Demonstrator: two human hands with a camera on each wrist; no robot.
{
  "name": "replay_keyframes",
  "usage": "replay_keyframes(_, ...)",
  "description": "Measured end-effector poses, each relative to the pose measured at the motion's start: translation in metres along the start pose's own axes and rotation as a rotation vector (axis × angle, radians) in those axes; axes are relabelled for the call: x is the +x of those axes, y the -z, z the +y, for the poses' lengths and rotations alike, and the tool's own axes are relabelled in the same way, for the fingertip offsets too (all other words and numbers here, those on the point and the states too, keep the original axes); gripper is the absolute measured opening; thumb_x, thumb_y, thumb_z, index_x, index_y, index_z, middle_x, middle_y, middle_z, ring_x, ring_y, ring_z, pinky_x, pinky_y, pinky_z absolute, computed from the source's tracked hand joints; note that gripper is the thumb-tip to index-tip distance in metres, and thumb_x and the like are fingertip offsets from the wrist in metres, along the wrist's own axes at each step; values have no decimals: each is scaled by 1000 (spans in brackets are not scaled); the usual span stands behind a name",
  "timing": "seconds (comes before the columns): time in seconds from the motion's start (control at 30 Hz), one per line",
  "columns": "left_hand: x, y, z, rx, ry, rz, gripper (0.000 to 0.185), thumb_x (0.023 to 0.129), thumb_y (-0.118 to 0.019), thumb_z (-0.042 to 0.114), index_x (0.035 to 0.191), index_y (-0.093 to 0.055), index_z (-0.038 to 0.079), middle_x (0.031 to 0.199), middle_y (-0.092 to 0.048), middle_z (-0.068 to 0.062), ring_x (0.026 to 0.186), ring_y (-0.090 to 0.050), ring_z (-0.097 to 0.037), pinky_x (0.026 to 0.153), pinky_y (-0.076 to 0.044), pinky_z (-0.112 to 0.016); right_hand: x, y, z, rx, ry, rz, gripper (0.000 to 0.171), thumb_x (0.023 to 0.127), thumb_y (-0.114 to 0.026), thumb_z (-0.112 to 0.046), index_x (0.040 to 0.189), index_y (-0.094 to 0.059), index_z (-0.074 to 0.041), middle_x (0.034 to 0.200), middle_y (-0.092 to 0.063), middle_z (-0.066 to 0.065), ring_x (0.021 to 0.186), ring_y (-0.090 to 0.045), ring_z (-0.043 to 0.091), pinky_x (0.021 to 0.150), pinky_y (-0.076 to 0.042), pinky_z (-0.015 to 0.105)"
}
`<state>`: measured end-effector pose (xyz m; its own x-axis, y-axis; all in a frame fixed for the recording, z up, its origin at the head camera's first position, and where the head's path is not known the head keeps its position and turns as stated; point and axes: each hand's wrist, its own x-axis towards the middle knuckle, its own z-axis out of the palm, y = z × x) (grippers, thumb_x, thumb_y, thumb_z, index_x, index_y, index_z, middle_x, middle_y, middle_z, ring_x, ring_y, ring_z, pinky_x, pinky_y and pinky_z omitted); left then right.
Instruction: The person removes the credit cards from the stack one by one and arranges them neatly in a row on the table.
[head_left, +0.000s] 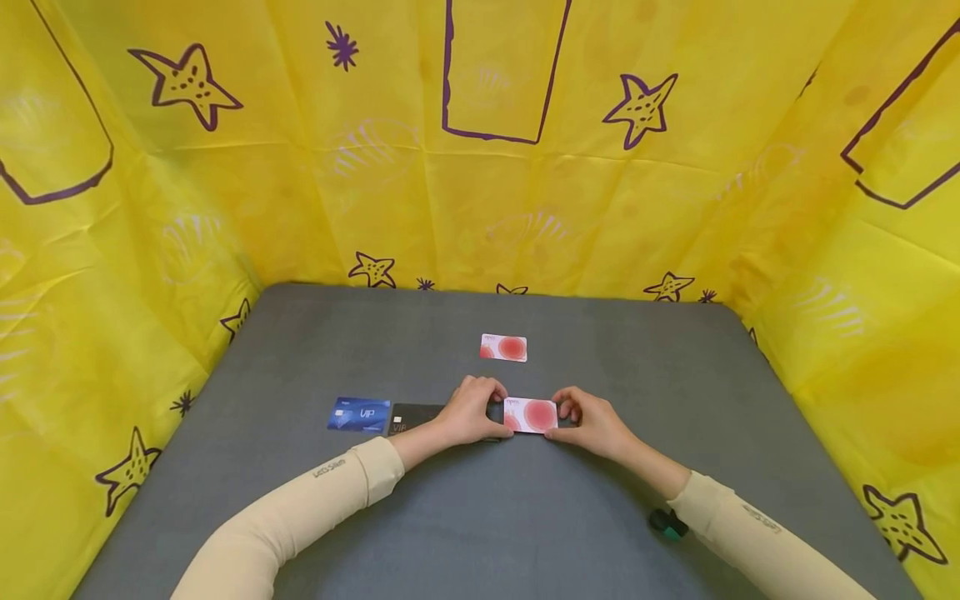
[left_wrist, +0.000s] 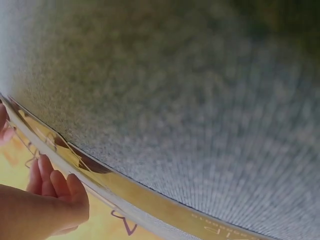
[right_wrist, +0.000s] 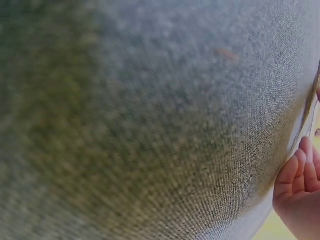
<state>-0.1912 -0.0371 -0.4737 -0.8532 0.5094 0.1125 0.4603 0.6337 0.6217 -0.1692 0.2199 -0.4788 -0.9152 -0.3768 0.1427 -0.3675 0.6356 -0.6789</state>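
Note:
In the head view, a white card with red circles [head_left: 531, 415] is between my two hands over the grey table. My left hand [head_left: 471, 412] has thumb and fingertips at its left edge, and my right hand [head_left: 595, 423] pinches its right edge. Under the left hand lies a black VIP card [head_left: 414, 415], partly hidden by it. Against that card's left side sits a blue VIP card [head_left: 358, 415]. The left wrist view catches the left hand [left_wrist: 57, 205] low at the left; in the right wrist view the right hand [right_wrist: 299, 192] shows at the right edge.
Farther back on the grey table [head_left: 315, 342] lies a second white card with red circles [head_left: 504, 347]. A small black and green object [head_left: 667, 524] rests beside the right sleeve. Yellow cloth [head_left: 480, 200] with starfish drawings surrounds the table's back and sides.

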Motion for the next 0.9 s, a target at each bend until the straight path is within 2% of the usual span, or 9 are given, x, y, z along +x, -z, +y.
replay_keyframes(0.4,-5,1,7,27,15,-38,50,68,-88,32,104,-63,9,104,-61,-5,107,-44,-27,87,-36,-44,-6,2,1,-95,2,-3,47,67,-89,-38,101,-65,-16,85,-54,-5,80,-45,14,72,-38,30)
replay_keyframes(0.9,-11,0,9,42,10,-59,46,69,-88,32,102,-64,11,106,-58,-5,107,-43,-28,85,-35,-42,-11,-3,1,-102,-5,-7,48,65,-90,-39,99,-65,-16,84,-54,-7,80,-43,14,71,-35,30)
